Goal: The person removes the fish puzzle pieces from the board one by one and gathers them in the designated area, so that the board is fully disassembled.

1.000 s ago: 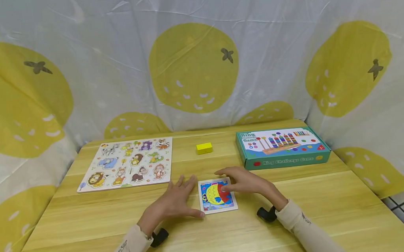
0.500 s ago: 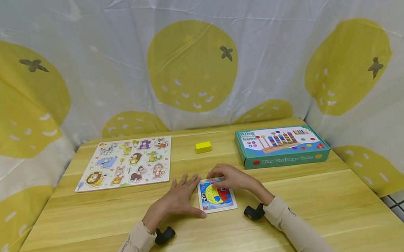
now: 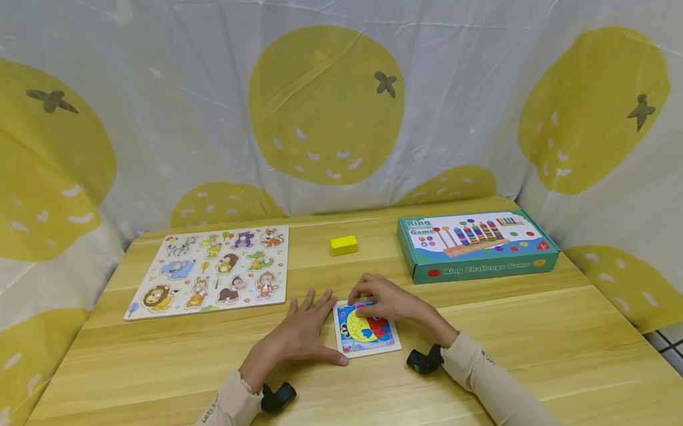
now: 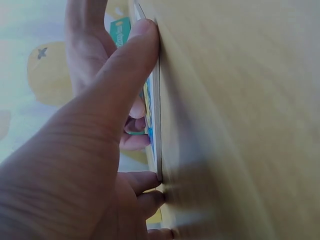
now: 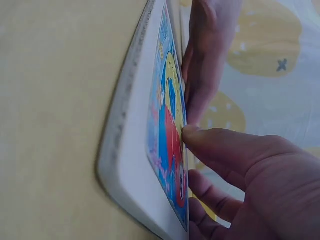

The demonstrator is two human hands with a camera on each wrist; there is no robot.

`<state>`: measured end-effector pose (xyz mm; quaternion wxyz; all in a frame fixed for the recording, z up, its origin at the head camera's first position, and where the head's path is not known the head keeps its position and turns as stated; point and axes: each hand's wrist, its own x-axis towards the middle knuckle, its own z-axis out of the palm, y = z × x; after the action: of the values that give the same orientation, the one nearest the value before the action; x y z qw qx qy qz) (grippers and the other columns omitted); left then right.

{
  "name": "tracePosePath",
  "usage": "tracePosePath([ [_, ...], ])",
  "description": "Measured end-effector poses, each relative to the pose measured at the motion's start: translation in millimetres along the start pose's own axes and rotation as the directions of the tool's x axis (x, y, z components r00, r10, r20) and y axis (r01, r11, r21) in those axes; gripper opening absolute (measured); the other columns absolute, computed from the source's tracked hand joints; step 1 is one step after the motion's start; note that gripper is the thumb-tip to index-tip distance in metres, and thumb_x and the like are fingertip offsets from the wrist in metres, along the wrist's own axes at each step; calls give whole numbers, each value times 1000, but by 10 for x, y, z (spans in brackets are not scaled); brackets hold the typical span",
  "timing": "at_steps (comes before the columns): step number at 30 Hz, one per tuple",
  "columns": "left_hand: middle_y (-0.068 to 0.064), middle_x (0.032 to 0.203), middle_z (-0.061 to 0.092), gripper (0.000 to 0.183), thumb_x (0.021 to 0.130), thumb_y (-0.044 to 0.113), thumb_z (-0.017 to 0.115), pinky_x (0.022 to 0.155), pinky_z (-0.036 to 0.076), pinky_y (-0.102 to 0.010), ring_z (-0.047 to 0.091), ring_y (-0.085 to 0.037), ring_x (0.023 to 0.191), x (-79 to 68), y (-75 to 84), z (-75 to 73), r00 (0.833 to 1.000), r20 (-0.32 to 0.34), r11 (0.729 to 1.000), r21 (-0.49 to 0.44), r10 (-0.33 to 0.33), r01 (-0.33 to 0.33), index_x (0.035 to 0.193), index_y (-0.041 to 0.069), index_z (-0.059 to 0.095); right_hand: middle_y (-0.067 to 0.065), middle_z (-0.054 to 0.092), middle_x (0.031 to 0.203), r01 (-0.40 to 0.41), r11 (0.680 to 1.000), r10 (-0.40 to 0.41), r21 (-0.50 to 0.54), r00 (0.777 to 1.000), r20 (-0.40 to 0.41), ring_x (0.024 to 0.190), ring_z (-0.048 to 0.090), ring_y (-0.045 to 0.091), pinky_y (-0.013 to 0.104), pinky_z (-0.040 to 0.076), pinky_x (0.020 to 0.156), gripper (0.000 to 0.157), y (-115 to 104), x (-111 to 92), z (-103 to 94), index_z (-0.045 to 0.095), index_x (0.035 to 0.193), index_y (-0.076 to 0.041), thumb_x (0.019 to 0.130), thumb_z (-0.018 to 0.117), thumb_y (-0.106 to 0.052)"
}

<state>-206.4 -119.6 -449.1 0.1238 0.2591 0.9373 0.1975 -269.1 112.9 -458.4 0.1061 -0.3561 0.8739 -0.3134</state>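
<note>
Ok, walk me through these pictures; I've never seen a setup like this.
There's no machine, just a person working barehanded. The head picture comes from a camera worn on the head, looking forward and down; the other two are taken from each wrist, so they look tipped sideways. On the table lie a fish puzzle, an animal board to the left, a yellow block behind, and a green game box to the right. The left hand is spread, thumb and a fingertip at the puzzle's left edge. The right hand touches the puzzle's picture; whether it pinches a piece, I can't tell.
</note>
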Motion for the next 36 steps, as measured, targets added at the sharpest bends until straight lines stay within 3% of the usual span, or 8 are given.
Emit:
tracePosePath([
  [15,-6,160,14,117,64,72,72,111,-4,-64,-1,-38,146,4,-8,-18,1000,20,1000,-1,-15,15,153,12,25,2,58,103,71,995,-74,-66,996,-44,95,46,18,33,39,80,15,-97,-14,27,72,101,-10,88,67,-11],
  [36,-6,160,14,117,66,72,71,112,-3,-64,-1,-38,146,13,7,-20,1000,25,1000,19,-10,10,153,10,22,2,56,105,-64,998,63,-21,998,-21,99,44,20,38,37,86,13,-122,17,65,68,97,-13,87,64,-7],
])
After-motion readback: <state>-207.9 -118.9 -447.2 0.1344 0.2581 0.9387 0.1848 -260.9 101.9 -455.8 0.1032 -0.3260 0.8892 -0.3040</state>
